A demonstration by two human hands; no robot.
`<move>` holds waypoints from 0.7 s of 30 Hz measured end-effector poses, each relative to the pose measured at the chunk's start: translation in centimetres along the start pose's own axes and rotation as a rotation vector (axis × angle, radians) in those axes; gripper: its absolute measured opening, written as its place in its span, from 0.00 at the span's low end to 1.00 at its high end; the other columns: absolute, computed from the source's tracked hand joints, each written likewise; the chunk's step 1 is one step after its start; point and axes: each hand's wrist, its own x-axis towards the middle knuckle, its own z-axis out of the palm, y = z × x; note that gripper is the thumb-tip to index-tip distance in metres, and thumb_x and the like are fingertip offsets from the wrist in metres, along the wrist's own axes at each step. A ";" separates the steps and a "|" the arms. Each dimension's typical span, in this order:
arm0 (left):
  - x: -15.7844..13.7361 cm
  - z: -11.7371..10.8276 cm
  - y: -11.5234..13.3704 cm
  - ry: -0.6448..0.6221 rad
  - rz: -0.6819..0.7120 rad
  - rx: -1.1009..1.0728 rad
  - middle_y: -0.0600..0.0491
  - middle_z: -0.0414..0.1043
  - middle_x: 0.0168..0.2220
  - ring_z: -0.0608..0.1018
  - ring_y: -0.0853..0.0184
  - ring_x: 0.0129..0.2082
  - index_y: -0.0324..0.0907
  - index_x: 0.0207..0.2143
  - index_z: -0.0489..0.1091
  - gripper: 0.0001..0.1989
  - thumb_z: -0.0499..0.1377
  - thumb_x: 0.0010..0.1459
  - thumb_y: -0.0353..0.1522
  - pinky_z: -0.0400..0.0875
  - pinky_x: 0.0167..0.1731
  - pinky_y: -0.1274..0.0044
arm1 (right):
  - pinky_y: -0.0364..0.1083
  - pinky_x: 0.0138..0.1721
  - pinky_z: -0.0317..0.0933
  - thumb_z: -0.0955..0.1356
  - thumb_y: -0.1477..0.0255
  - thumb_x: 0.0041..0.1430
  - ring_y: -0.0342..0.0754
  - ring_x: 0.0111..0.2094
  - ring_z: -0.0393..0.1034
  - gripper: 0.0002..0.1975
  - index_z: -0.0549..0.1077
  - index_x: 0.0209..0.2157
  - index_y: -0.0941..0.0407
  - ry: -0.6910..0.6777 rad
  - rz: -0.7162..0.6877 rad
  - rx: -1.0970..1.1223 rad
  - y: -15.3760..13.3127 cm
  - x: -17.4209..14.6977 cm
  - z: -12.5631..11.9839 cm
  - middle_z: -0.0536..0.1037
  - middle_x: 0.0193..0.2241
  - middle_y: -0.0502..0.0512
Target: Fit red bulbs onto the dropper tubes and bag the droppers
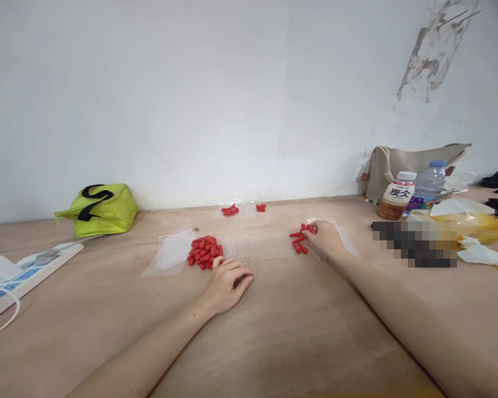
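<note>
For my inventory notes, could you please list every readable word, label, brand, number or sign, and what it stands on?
"炭仌": on the white-capped bottle.
Smaller print on that bottle: too small to read.
Label on the clear bottle: too blurred to read.

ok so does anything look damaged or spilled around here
Yes, the wall: at the upper right its white surface is broken by a ragged grey-brown patch, while most of it looks smooth. I see no spill on the table; the clear tubes lie in a row, with red bulbs at both ends.
</note>
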 end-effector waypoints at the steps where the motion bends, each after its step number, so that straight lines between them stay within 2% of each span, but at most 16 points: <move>1: 0.0 0.0 0.0 0.001 0.000 0.001 0.55 0.73 0.31 0.70 0.67 0.33 0.45 0.32 0.70 0.08 0.51 0.58 0.33 0.51 0.39 0.69 | 0.41 0.24 0.50 0.63 0.63 0.48 0.44 0.26 0.63 0.11 0.68 0.22 0.57 0.001 0.017 -0.006 -0.1 0.0 -0.2 0.71 0.25 0.54; 4: 0.0 0.0 0.0 0.002 0.000 0.002 0.55 0.73 0.31 0.70 0.67 0.33 0.44 0.32 0.70 0.08 0.51 0.58 0.32 0.51 0.39 0.69 | 0.40 0.23 0.49 0.64 0.60 0.45 0.44 0.26 0.64 0.13 0.70 0.22 0.56 -0.072 0.060 -0.023 -0.6 0.0 -1.3 0.72 0.24 0.51; 8: 0.0 -0.1 0.0 -0.003 0.001 0.001 0.55 0.73 0.31 0.70 0.67 0.33 0.44 0.32 0.70 0.08 0.52 0.58 0.32 0.50 0.39 0.69 | 0.40 0.21 0.48 0.68 0.60 0.40 0.43 0.21 0.63 0.14 0.69 0.14 0.56 -0.381 0.048 -0.023 -1.1 0.0 -2.6 0.70 0.17 0.50; 11: 0.0 -0.1 -0.1 0.009 0.001 0.008 0.55 0.72 0.31 0.70 0.67 0.33 0.44 0.32 0.70 0.07 0.52 0.57 0.32 0.51 0.39 0.70 | 0.40 0.21 0.51 0.68 0.62 0.39 0.44 0.22 0.64 0.12 0.70 0.14 0.56 -0.494 0.044 0.049 -1.3 -0.2 -2.8 0.71 0.16 0.50; 16: -0.2 0.4 -0.1 0.101 -0.053 0.071 0.54 0.68 0.33 0.69 0.66 0.33 0.41 0.26 0.68 0.07 0.54 0.54 0.32 0.52 0.38 0.70 | 0.40 0.23 0.54 0.68 0.67 0.40 0.43 0.23 0.65 0.09 0.72 0.15 0.57 -0.547 0.071 0.150 -1.6 -0.5 -2.7 0.72 0.18 0.50; 21: 0.1 -0.4 -0.8 0.217 -0.208 0.227 0.53 0.67 0.32 0.67 0.64 0.35 0.42 0.26 0.67 0.07 0.54 0.54 0.34 0.52 0.38 0.69 | 0.40 0.19 0.51 0.68 0.66 0.39 0.43 0.19 0.63 0.11 0.69 0.12 0.58 -0.454 0.103 0.038 -1.7 0.1 -3.4 0.68 0.13 0.49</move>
